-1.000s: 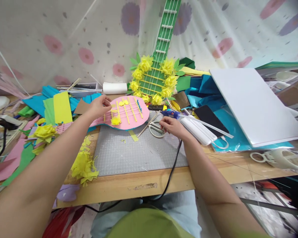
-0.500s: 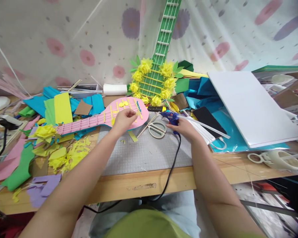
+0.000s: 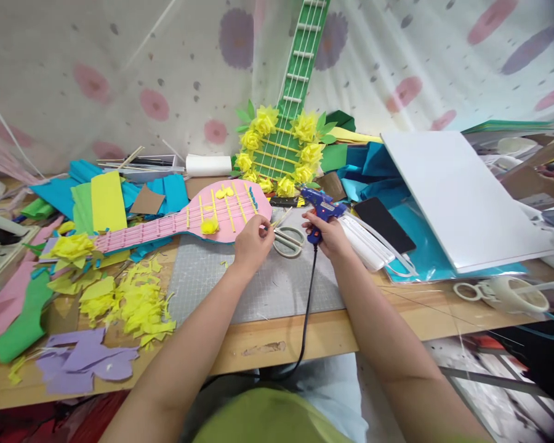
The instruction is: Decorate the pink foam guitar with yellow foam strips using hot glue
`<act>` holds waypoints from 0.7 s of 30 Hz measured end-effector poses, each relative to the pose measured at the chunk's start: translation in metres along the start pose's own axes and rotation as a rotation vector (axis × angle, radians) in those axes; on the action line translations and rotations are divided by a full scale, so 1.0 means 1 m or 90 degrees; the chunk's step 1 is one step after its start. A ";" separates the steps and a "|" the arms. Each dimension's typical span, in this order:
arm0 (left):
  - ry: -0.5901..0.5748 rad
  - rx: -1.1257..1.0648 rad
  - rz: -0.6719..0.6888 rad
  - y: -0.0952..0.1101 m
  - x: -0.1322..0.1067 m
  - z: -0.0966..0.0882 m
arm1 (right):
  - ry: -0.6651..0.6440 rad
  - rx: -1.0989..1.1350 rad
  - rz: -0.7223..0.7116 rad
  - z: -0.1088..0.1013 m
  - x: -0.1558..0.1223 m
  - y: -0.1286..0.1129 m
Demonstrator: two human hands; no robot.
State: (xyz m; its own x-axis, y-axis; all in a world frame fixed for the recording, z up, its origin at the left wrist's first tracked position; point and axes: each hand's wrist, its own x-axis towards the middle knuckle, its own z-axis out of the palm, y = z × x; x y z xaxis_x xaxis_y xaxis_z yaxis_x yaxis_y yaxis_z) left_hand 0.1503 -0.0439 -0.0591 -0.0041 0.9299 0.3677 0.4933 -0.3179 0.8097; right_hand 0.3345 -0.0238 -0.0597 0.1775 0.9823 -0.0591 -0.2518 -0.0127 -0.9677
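- far: white plastic sheet (image 3: 166,61) printed with pink and purple flowers, grey dots
- far centre: green long-necked craft guitar (image 3: 296,86), white strings, yellow paper flowers (image 3: 307,127)
- middle: pink rounded craft guitar (image 3: 184,221), blue edge, yellow strips
- right: blue pistol-shaped plastic glue gun (image 3: 323,206), black cord (image 3: 308,307)
- near: grey cutting mat (image 3: 268,295), pale grid

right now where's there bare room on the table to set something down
The mat below the scissors, between left forearm and black cord, is mostly bare. So is the table right of the right forearm, below the blue plastic. The table's left end is crowded: yellow scraps, purple paper.
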 end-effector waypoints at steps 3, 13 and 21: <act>0.008 0.178 0.142 0.000 -0.002 0.006 | -0.067 0.026 0.045 0.014 -0.007 0.005; -0.041 0.145 0.165 -0.002 -0.007 0.015 | -0.114 -0.039 0.021 0.021 -0.014 0.006; -0.072 -0.414 -0.267 0.005 -0.012 0.018 | -0.122 -0.156 -0.039 0.016 -0.013 0.009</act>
State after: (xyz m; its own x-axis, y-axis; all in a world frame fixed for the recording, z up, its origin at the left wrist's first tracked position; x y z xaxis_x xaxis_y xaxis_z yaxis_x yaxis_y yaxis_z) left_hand 0.1688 -0.0536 -0.0675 0.0284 0.9984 -0.0484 -0.1381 0.0519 0.9891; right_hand 0.3150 -0.0335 -0.0640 -0.0023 0.9996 0.0264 -0.0058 0.0264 -0.9996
